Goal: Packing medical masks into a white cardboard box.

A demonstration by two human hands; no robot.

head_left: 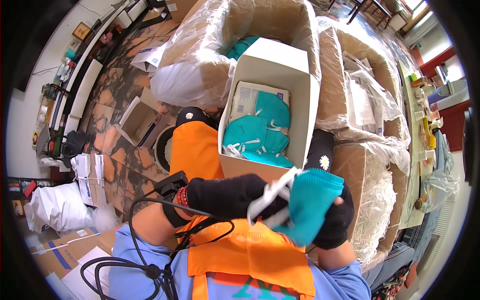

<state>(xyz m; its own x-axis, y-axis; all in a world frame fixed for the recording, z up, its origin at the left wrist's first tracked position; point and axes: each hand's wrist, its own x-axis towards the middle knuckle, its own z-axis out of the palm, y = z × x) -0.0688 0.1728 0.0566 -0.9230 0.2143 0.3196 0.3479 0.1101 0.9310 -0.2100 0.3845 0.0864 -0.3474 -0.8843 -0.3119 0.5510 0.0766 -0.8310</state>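
Observation:
A teal face mask with white ear loops is held in front of my chest, blurred by motion. My right hand, in a black glove, grips its right edge, and one fingertip shows on the teal cloth. From the left, my black-gloved left hand reaches to the loops; its fingers are hidden behind the loops and the mask. Just beyond my hands, an open white box rests on my lap. In it lie several teal masks with white loops, beside a pale printed packet.
A plastic-lined carton with teal masks stands beyond the box. Right of it are a carton of white sheets and another with white strips. Black cables loop by my left arm. A small open box and a round bin stand left.

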